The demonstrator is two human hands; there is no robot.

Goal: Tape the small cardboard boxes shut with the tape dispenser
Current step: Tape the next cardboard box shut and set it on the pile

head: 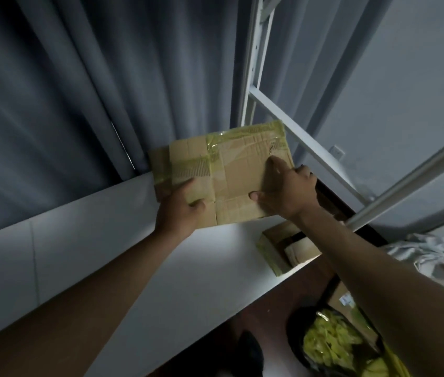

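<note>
A small brown cardboard box (pixel 231 170) with yellowish tape strips across its faces is held up above the white table (pixel 161 281). My left hand (pixel 180 210) grips its lower left edge, thumb on the near face. My right hand (pixel 286 191) grips its right edge, thumb pressed on the lower flap and fingers curled over the side. A second taped cardboard box (pixel 283 248) lies on the table below, partly hidden by my right forearm. No tape dispenser is visible.
Grey curtains (pixel 93 91) hang behind the table. A white metal shelf frame (pixel 297 131) stands to the right. Crumpled cloth (pixel 433 257) lies at the right edge. Below the table's edge sit a dark bin with yellow scraps (pixel 332 346) and another carton (pixel 348 303).
</note>
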